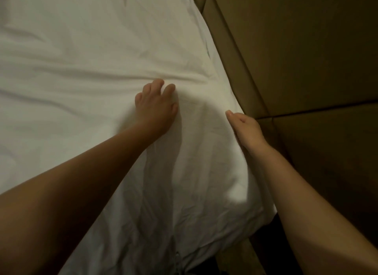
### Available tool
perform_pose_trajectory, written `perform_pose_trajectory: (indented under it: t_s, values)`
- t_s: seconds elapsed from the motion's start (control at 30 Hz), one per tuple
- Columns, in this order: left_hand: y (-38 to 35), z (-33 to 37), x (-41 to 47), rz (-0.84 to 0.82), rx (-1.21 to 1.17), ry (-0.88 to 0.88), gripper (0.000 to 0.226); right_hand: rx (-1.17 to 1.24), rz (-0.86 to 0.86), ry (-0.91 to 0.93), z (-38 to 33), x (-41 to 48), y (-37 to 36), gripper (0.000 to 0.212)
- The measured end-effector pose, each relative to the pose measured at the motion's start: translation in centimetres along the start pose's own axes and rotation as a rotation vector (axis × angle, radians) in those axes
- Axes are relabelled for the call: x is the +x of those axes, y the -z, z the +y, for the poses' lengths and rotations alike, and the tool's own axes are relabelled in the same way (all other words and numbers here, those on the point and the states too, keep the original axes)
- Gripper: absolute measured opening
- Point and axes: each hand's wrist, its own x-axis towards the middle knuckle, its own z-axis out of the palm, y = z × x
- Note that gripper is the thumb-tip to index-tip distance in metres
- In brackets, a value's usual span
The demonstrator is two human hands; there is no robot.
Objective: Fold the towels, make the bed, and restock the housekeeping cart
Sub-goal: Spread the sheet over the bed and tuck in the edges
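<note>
while looking down from the head view, only one side of the bed to describe. covered by a white sheet, wrinkled in long soft folds running left to right. on the right, bordered by a brown padded panel, very close to the mattress edge, perhaps touching it.

left grip resting on top of the sheet, fingers spread and a little bent, pressing the cloth down, pinching nothing. right grip at the very edge of the sheet, just beside the panel, thumb lying on top; other fingers hidden over the edge, so impossible to tell if holding cloth or only pushing it.

probably the bed-making step, smoothing or tucking the sheet on this side. sheet edge running along the panel, from far to near and slanting to the right, directly under the right grip and to the right of the left grip. right grip clearly nearer to that edge, so likely the one for the tuck, with the left grip keeping the cloth steady.
</note>
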Motion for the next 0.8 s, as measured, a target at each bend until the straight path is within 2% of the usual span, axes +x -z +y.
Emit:
perform_pose_trajectory:
  t_s: [0.17,0.27,0.3,0.4,0.43,0.53,0.6,0.7,0.8]
  values:
    - [-0.5,1.6,-0.9,-0.048,0.113,-0.120,0.043,0.202,-0.165,-0.119,1.3,-3.5,2.0,0.018]
    - [-1.3,3.1,-2.1,-0.166,0.157,-0.218,0.050,0.065,-0.212,-0.192,2.6,-5.3,3.4,0.010]
    - [-1.7,3.5,-2.5,-0.202,0.165,-0.223,0.052,0.007,-0.199,-0.203,3.2,-5.9,3.8,0.013]
    - [-2.8,3.9,-3.3,-0.207,0.191,-0.223,0.057,-0.154,-0.101,-0.199,6.4,-7.3,4.8,0.039]
    - [-3.0,3.8,-3.5,-0.185,0.208,-0.230,0.058,-0.208,-0.067,-0.197,7.4,-7.9,5.0,0.041]
    - [-3.3,3.5,-3.6,-0.135,0.242,-0.267,0.062,-0.346,0.026,-0.187,9.5,-9.3,4.8,0.029]
    - [-3.1,3.3,-3.8,-0.139,0.245,-0.283,0.062,-0.431,0.139,-0.189,9.5,-10.1,4.0,0.029]
    - [-3.0,2.6,-4.7,-0.141,0.242,-0.282,0.062,-0.599,0.389,-0.052,8.4,-10.6,1.9,0.031]
    - [-3.0,1.4,-6.0,-0.109,0.229,-0.291,0.062,-0.648,0.446,0.112,5.8,-9.6,-2.0,0.040]
